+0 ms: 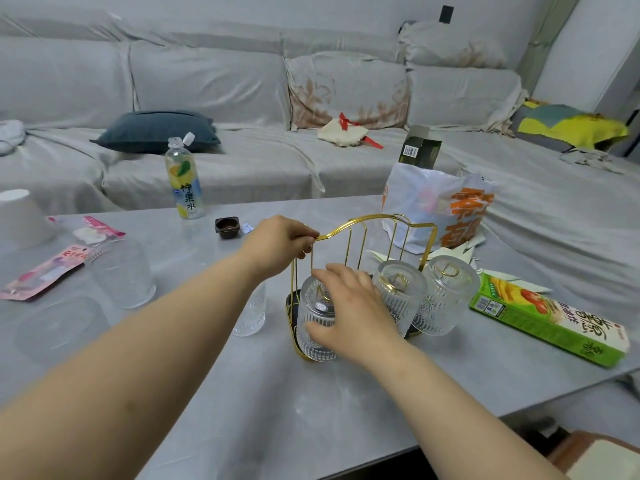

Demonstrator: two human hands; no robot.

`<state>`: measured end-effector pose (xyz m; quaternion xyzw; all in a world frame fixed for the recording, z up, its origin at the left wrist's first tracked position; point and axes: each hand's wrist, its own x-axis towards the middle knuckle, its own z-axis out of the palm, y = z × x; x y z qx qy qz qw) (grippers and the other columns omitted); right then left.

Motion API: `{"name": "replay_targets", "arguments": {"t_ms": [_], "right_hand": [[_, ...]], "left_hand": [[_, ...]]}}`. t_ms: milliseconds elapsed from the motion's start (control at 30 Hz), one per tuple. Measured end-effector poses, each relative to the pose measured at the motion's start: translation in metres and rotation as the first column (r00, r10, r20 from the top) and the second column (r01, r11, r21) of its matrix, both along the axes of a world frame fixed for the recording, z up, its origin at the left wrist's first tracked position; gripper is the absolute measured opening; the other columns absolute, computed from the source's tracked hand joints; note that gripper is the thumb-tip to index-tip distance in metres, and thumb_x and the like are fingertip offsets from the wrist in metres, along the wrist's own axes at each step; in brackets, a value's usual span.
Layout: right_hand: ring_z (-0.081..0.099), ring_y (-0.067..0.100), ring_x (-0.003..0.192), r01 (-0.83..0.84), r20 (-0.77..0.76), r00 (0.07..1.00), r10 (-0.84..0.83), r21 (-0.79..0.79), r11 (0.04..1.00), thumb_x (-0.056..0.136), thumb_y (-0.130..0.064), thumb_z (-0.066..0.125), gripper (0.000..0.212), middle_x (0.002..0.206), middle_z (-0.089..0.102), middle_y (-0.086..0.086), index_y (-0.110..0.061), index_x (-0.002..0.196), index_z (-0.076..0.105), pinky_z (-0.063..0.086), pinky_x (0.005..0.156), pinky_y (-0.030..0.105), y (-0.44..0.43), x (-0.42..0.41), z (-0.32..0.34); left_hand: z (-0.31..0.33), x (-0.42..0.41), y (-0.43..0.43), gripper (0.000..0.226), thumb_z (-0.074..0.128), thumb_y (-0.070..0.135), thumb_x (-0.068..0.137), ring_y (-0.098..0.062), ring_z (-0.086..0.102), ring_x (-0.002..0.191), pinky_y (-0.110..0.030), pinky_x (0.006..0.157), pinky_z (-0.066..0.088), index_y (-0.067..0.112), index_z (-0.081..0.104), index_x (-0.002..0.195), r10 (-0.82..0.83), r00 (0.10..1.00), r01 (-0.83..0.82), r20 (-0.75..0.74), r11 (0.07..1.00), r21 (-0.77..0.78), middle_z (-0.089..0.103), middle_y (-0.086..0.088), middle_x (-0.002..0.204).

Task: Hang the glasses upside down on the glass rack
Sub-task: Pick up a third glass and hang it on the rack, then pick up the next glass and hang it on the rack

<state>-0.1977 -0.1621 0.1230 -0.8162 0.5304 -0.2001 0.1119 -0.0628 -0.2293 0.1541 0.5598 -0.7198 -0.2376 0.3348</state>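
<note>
— Since the right hand (pixel 349 306) is wrapped around that ribbed glass (pixel 317 320) upside down at the rack's near end, is it safe?
— Fragile and slick (grip the ribs) — the left hand (pixel 282 245) pinches the gold rack (pixel 381 221) handle, steadying it.

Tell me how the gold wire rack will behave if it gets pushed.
The gold wire rack looks thin and light, so probably slides easily. Three ribbed glasses load it, likely steadying it. The left hand grips its top rail, suggesting it might tip.
</note>
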Motion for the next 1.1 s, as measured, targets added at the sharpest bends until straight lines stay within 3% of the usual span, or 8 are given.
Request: {"name": "replay_targets", "arguments": {"t_ms": [133,367,467,633,767,867,967,1100], "right_hand": [[0.016,0.018,0.132,0.004,0.061,0.998,-0.003,-0.017,1.0,0.074,-0.031,0.06,0.069,0.147,0.023,0.0,-0.023,0.133,0.026,0.017,0.109,0.033,0.004,-0.002,0.0],[0.023,0.018,0.129,0.038,0.138,0.99,-0.016,-0.157,0.987,0.075,-0.027,0.061,0.056,0.14,0.036,0.004,-0.018,0.126,0.039,0.014,0.103,0.024,0.019,-0.009,0.0],[0.044,0.03,0.114,0.085,0.222,0.975,-0.014,-0.313,0.946,0.069,-0.015,0.063,0.035,0.114,0.059,0.013,-0.009,0.103,0.059,0.03,0.098,0.03,0.032,-0.004,-0.002],[0.045,0.014,0.095,-0.008,0.356,0.921,0.156,-0.385,0.923,0.071,-0.014,0.052,0.021,0.09,0.067,0.01,-0.007,0.086,0.064,0.036,0.087,0.024,0.056,0.024,-0.023],[0.053,0.016,0.095,-0.155,0.405,0.887,0.222,-0.192,0.969,0.071,-0.014,0.05,0.025,0.097,0.065,0.013,-0.006,0.092,0.061,0.035,0.085,0.018,0.067,0.058,-0.052],[0.037,0.019,0.124,-0.207,0.342,0.923,0.177,0.055,0.977,0.078,-0.016,0.053,0.044,0.133,0.043,0.01,-0.009,0.121,0.045,0.02,0.099,0.014,0.062,0.079,-0.079],[0.013,0.013,0.136,-0.13,0.283,0.957,0.066,0.216,0.968,0.081,-0.026,0.056,0.068,0.149,0.016,0.004,-0.015,0.136,0.018,0.008,0.106,0.017,0.047,0.089,-0.1],[0.011,0.017,0.138,-0.016,0.303,0.951,-0.069,0.27,0.963,0.075,-0.028,0.065,0.086,0.151,0.012,0.007,-0.013,0.138,0.008,0.006,0.106,0.019,0.019,0.102,-0.111]], "left_hand": [[-0.001,-0.001,0.002,0.022,0.049,0.006,0.085,-0.015,0.058,0.066,-0.029,0.074,0.047,0.007,0.063,0.102,0.017,1.0,-0.017,0.023,1.0,-0.01,0.066,-0.01,0.086],[-0.02,0.003,0.028,0.031,0.041,0.008,0.089,-0.025,0.052,0.113,-0.032,0.095,0.04,0.014,0.053,0.117,0.122,0.993,-0.122,-0.004,0.991,-0.064,0.059,-0.01,0.123],[-0.036,0.023,0.052,0.029,0.042,0.009,0.088,-0.022,0.055,0.107,-0.029,0.088,0.04,0.018,0.055,0.113,0.245,0.966,-0.253,-0.083,0.962,-0.105,0.06,-0.004,0.12],[-0.082,0.068,0.103,0.027,0.048,0.003,0.084,-0.018,0.053,0.086,-0.032,0.078,0.04,0.017,0.06,0.103,0.378,0.923,-0.384,-0.075,0.916,-0.111,0.062,-0.002,0.103],[-0.117,0.102,0.133,0.028,0.051,0.001,0.082,-0.03,0.057,0.1,-0.036,0.079,0.042,0.014,0.059,0.105,0.47,0.88,-0.472,0.074,0.882,0.008,0.063,-0.01,0.112],[-0.133,0.123,0.145,0.03,0.051,0.009,0.082,-0.033,0.055,0.107,-0.041,0.088,0.044,0.009,0.055,0.112,0.451,0.841,-0.491,0.3,0.869,0.068,0.059,-0.015,0.12],[-0.139,0.131,0.148,0.038,0.044,0.025,0.081,-0.04,0.057,0.1,-0.047,0.088,0.046,0.001,0.058,0.106,0.41,0.818,-0.474,0.403,0.878,0.069,0.062,-0.023,0.113],[-0.142,0.13,0.147,0.062,0.023,0.039,0.069,-0.041,0.061,0.091,-0.049,0.082,0.048,0.001,0.063,0.097,0.387,0.805,-0.448,0.45,0.894,0.033,0.065,-0.024,0.104]]}}
